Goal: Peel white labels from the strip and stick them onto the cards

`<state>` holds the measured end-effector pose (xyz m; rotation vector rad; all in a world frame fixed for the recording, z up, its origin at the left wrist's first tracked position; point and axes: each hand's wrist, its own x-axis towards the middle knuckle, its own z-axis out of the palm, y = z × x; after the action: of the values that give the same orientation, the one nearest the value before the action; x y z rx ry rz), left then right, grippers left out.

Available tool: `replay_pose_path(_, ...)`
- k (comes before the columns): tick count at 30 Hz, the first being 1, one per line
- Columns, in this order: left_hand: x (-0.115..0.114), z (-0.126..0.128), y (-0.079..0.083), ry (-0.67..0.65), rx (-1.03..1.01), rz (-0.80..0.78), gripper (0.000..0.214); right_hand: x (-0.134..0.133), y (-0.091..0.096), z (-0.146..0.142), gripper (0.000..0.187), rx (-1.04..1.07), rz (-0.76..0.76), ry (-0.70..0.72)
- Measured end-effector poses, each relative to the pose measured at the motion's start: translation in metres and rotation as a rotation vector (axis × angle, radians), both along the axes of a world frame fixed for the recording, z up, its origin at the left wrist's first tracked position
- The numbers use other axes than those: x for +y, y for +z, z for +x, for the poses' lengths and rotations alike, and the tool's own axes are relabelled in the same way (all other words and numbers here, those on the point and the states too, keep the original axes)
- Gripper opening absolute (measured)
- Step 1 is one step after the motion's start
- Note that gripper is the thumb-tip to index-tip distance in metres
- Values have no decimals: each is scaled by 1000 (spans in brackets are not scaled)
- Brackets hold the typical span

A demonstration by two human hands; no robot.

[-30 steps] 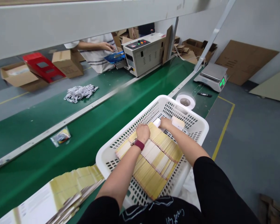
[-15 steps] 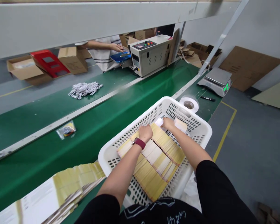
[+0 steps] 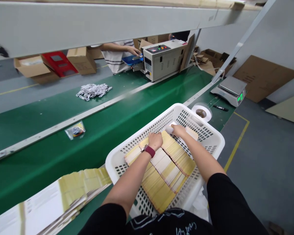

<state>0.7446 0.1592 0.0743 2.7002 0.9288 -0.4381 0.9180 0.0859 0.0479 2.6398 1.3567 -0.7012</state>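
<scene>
- We have flat stacks of yellow-edged, cream-white paper cards packed side by side inside a white perforated plastic basket; they fill its middle.
- Their long axis runs slantwise in two rows, from the basket's far left toward its near right.
- Our left hand lies palm down on the stacks' far edge, so it is the nearer to them; a maroon-strapped watch sits on that wrist.
- Our right hand is just past that far edge, touching a small white paper piece and close to a pale cream packet. We cannot tell whether either hand is gripping.
- Left of the basket, a long green conveyor belt carries a bundle of printed, yellow-banded flat sheets and a small clear plastic bag.
- Beyond the basket's far corner sit a white tape roll, a black marker and a silver digital scale.
- Far beyond the basket, a tangle of white cords lies on a second belt, and a co-worker's hand reaches toward a beige machine with coloured buttons.
</scene>
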Motion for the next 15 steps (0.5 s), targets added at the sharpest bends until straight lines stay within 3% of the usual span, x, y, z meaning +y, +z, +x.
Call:
replay_pose_path(5, -1, 0, 1, 17, -19, -18, 37, -2, -3, 17, 37, -42, -51, -99)
replay_pose_path(15, 0, 0, 8, 42, -41, 4, 35, 7, -12, 20, 39, -85, -103, -272)
